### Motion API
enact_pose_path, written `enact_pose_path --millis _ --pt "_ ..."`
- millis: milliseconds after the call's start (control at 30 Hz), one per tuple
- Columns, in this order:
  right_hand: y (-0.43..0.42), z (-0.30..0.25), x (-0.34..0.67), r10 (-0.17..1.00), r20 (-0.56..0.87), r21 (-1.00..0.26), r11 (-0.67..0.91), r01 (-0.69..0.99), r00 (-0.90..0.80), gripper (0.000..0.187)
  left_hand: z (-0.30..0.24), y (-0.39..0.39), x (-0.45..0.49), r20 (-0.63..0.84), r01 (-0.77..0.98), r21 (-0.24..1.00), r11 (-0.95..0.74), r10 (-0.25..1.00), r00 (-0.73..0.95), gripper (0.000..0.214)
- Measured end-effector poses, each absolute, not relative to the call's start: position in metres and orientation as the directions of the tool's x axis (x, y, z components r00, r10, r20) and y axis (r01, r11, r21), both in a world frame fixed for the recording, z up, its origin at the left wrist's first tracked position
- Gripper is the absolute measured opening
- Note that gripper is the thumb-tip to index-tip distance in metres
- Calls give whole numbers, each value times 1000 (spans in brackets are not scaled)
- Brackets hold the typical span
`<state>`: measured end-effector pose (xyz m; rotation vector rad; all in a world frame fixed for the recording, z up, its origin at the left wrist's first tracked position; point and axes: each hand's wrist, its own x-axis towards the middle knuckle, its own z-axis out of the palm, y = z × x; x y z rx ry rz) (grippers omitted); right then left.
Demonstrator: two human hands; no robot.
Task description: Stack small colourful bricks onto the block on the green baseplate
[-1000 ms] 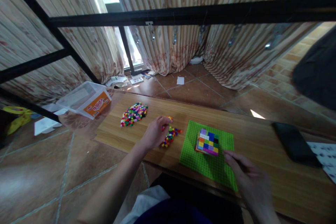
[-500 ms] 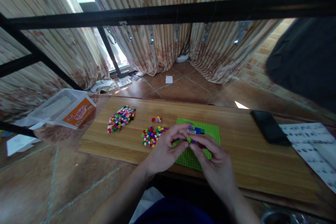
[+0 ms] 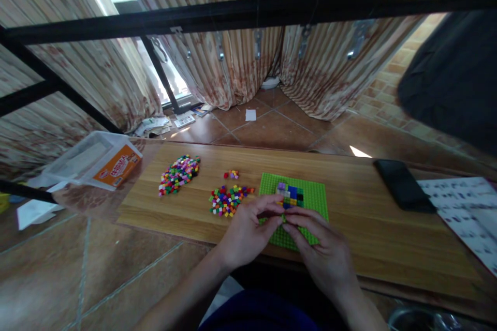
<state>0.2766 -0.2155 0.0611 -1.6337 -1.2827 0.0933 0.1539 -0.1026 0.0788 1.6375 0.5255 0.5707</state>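
Over a green studded baseplate, my left hand and my right hand meet with thumbs and fingertips pinched together. A small lime-green building brick shows between the fingertips, touched by both hands. Just beyond the fingers, a cluster of blue, purple, grey, black and yellow bricks is set on the baseplate. My fingers hide its near side. To the left of my left hand lies a pile of mixed-colour bricks.
A few loose bricks and a larger brick pile lie on the wooden table. A clear plastic box stands at the left. A black phone and printed sheet are at the right. A black bar crosses above.
Both hands have shifted slightly nearer to my body, still pinched together. More of the brick cluster on the baseplate shows now. The view has moved a little.
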Motion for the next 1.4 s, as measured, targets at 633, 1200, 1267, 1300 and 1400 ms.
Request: enact_pose_path --millis 633,1200,1267,1300,1400 --pt "-218 53 277 787 397 -747 -22 665 472 16 69 -118 167 124 59 975 -213 748 652 32" --pt "-186 37 338 723 246 -852 -156 499 646 27 53 -74 191 126 103 970 -218 823 554 20" --pt "-176 30 346 739 256 -859 -122 497 623 26 45 -62 197 94 102 977 -187 809 580 18" --pt "-171 28 348 750 251 -862 -114 494 611 25 41 -57 201 78 100 980 -171 797 599 17" --pt "-164 21 351 772 212 -874 -124 469 599 26 30 -48 212 34 86 990 -116 766 642 17"
